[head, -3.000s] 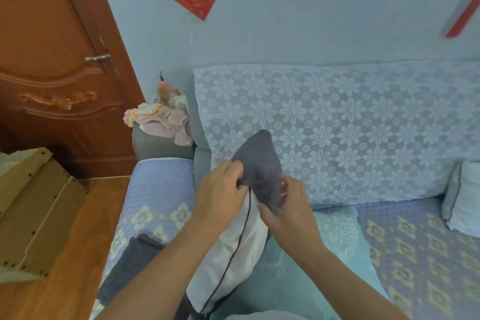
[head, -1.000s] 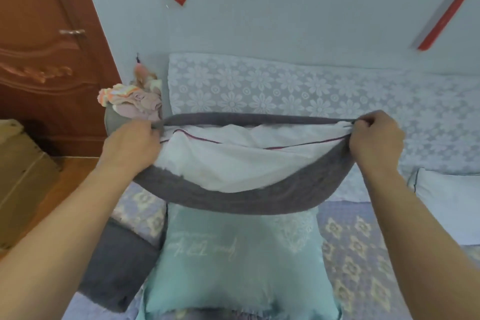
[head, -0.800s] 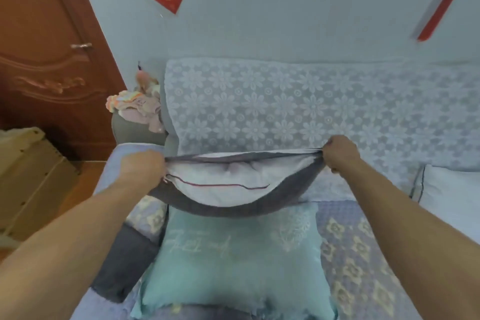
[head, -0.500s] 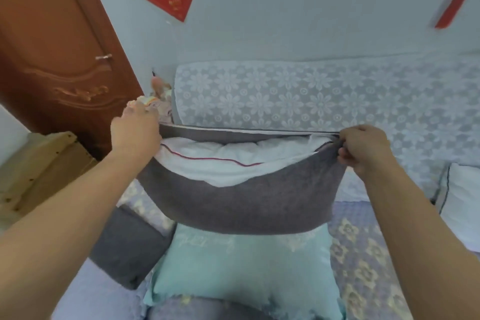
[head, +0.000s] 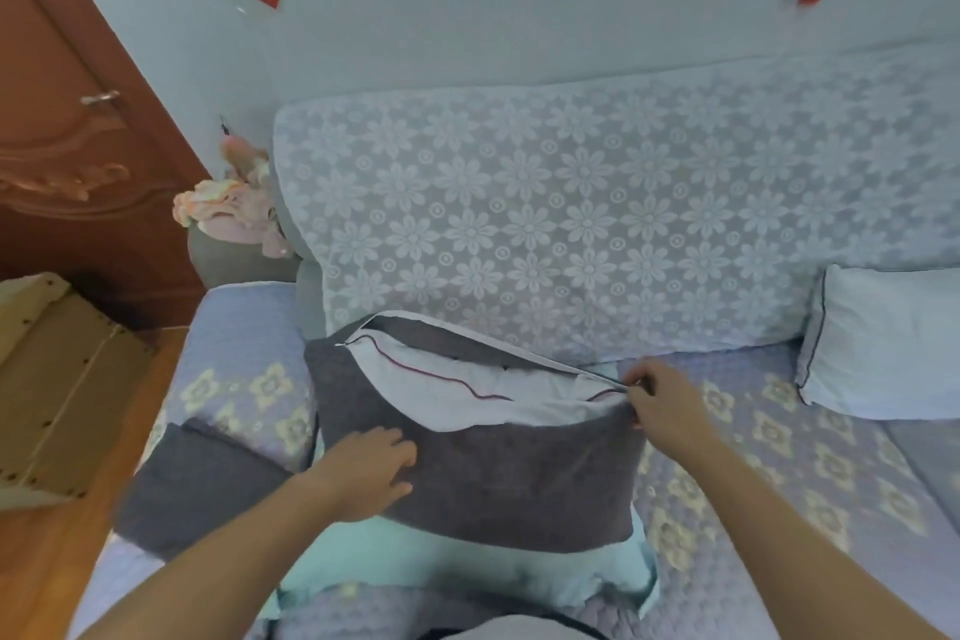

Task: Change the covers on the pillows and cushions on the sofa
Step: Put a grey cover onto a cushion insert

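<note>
Folded grey cloth at the sofa's left end. Left hand: fingers straight, flat on the grey cover, pressing its left side. White pillow half inside the cover, resting on a teal cushion. Right hand: pinches the cover's open right corner, wrist bent inward.

Grey cover of matt, napped cloth, white insert of smooth cloth, teal cushion with slight sheen, sofa back draped in lace, seat quilted, door of glossy carved wood.
</note>
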A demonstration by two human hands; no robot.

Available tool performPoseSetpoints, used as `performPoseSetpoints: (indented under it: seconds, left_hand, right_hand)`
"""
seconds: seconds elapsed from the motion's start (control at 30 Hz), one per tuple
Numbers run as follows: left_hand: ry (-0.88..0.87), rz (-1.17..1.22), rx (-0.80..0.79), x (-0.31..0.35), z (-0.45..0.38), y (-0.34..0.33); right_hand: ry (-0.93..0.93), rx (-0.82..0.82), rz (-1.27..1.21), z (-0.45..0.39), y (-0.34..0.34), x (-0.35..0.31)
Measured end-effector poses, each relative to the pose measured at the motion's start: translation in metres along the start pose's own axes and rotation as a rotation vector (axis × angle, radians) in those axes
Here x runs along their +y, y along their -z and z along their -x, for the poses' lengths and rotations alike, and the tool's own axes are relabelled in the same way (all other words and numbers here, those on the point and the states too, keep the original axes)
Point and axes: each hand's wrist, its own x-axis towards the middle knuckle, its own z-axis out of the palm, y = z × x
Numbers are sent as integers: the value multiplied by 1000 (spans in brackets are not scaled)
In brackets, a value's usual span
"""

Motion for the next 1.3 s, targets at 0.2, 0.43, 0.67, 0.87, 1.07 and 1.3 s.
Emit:
performPoseSetpoints:
  seconds: [0.2, 0.43, 0.67, 0.87, 1.07, 1.3]
  left_hand:
    - [-263, 272, 327, 98, -40, 35]
    - [-358, 226, 191, 147, -29, 43]
    - [-39, -124, -254, 45, -14, 54]
    - [12, -358, 219, -71, 12, 66]
    - [-118, -198, 580, -42, 44, 36]
    - [-15, 72, 597, -58, 86, 3]
  right_hand:
    - [105, 38, -114, 22, -22, 13]
    - [79, 5, -184, 22, -14, 31]
    - [223, -141, 31, 17, 0, 58]
    - [-92, 93, 95, -5, -13, 74]
    - [584, 23, 371, -2, -67, -25]
    - [756, -748, 410, 66, -188, -135]
